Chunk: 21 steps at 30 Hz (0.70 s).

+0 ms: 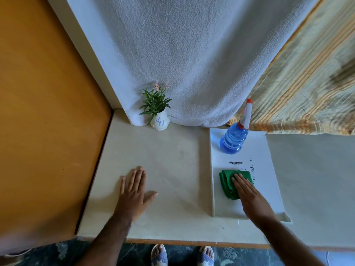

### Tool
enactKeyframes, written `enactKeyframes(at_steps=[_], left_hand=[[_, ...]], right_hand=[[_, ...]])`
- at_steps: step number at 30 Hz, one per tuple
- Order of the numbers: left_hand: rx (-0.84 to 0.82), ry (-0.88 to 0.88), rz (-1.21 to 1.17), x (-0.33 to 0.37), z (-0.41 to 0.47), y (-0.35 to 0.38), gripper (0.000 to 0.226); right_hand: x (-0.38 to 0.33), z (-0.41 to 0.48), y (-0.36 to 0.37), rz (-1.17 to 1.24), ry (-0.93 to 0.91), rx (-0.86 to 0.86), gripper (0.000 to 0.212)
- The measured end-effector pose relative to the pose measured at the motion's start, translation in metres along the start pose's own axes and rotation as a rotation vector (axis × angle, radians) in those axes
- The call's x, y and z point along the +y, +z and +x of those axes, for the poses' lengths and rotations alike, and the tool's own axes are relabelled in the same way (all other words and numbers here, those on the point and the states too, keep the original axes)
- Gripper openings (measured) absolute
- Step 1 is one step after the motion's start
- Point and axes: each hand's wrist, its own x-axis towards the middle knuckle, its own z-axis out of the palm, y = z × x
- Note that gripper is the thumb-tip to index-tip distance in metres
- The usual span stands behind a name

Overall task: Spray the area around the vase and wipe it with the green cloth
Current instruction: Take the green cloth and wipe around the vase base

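A small white vase (159, 122) with green leaves and pink flowers stands at the back of the pale counter (163, 160), against a hanging white towel. A blue spray bottle (233, 140) with a white and red nozzle stands upright at the far end of a white tray (269, 169) on the right. The folded green cloth (228, 182) lies in the tray, nearer to me. My right hand (247, 196) rests flat on the cloth, fingers straight, not gripping it. My left hand (134, 191) lies flat on the bare counter with fingers spread, well in front of the vase.
An orange wall panel (44, 112) borders the counter on the left. The white towel (182, 54) and a striped curtain (307, 83) hang behind. Dark printed marks (235, 162) sit on the tray between bottle and cloth. My sandalled feet show below the counter's front edge.
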Motion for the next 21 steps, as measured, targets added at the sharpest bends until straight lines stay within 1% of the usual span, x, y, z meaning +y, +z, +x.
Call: enactKeyframes(at_steps=[2,4,8,9,11,14,15,18,21], left_hand=[[0.005,0.009,-0.005,0.001,-0.001,-0.002,0.105],[0.019,0.020,0.000,0.002,0.000,-0.004,0.104],[0.042,0.029,0.016,0.000,0.000,0.000,0.102],[0.041,0.032,0.018,-0.002,0.001,0.001,0.102],[0.052,0.045,0.010,-0.003,0.002,0.002,0.100],[0.079,0.058,-0.001,-0.004,0.002,0.004,0.098],[0.087,0.060,0.003,-0.004,0.002,0.006,0.098],[0.098,0.048,0.009,-0.006,0.004,0.012,0.097],[0.122,0.043,0.008,-0.007,0.004,0.016,0.097]], right_hand=[[-0.009,0.006,-0.006,0.053,0.086,0.019,0.073],[-0.020,0.017,-0.014,0.097,0.118,0.048,0.068],[-0.064,0.065,-0.027,0.174,-0.053,0.124,0.072],[-0.079,0.082,-0.028,0.177,-0.103,0.144,0.069],[-0.107,0.117,-0.029,0.165,-0.217,0.171,0.056],[-0.144,0.171,-0.027,0.134,-0.363,0.178,0.048],[-0.153,0.187,-0.027,0.124,-0.389,0.189,0.045],[-0.172,0.231,-0.025,0.099,-0.416,0.264,0.052],[-0.176,0.259,-0.016,0.041,-0.470,0.297,0.047]])
